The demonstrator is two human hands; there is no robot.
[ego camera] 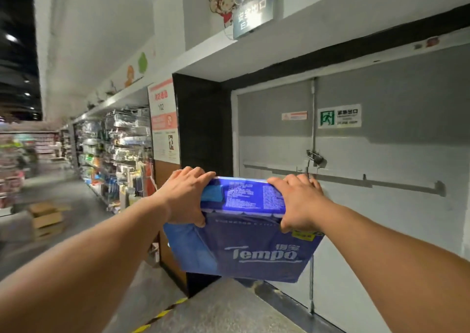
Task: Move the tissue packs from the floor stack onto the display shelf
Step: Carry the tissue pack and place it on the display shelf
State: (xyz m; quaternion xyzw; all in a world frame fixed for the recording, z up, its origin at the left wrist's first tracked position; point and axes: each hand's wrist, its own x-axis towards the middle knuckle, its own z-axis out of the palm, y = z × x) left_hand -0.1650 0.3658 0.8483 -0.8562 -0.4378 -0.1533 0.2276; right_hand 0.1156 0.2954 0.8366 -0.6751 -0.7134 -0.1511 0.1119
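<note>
Blue tissue pack [244,236] held in air before grey door [381,154], away from shelves [114,154]. Left hand [187,199], right hand [296,203] grasp top corners. Likely light, soft, slick wrap; grip ends firmly.

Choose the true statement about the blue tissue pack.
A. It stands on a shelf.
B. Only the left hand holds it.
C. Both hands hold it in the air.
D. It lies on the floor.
C: the left hand and right hand grip the pack at its top corners, and nothing supports it underneath.
</note>
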